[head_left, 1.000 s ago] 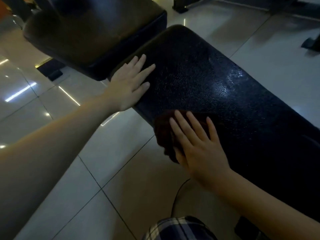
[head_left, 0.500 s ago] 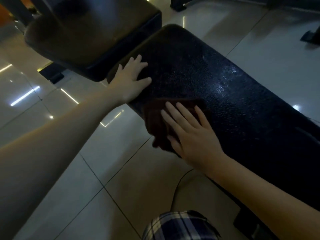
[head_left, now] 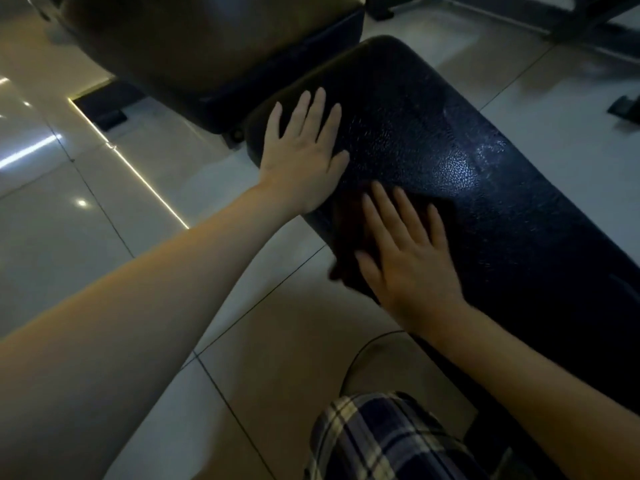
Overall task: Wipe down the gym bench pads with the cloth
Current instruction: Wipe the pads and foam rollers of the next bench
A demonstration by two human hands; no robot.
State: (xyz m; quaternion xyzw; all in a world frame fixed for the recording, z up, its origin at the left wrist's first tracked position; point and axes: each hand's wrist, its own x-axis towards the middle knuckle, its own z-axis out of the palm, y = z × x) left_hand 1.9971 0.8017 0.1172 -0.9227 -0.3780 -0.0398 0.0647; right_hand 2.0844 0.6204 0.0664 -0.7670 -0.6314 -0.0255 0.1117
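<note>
Right hand [head_left: 412, 258] flat on the cloth [head_left: 346, 233], fingers straight and spread, pressing down rather than clutching it, with nothing curled around the fabric. The cloth is dark and sits on the near edge of the long bench pad [head_left: 502, 188], with a fold spilling over the edge toward 7 o'clock of that hand. Left hand [head_left: 304, 157] lies at 11 o'clock of the right, palm down and fingers straight on the rounded end of the same pad, bracing and holding nothing; its heel is just beside the cloth. The second pad [head_left: 214, 53] looms at 11 o'clock of the view, apart from both hands. Looks like mid-wipe along this near edge, heading toward the pad's end. Here's the danger: with only a flat palm pinning it, that overhanging fold could drag the cloth off the glossy pad onto the tiled floor [head_left: 104, 220]. A stroke toward 11 o'clock would run into the bracing hand, bunching the cloth and leaving a strip unwiped. Dark cloth on dark pad in dim light means missed patches would be hard to spot.
</note>
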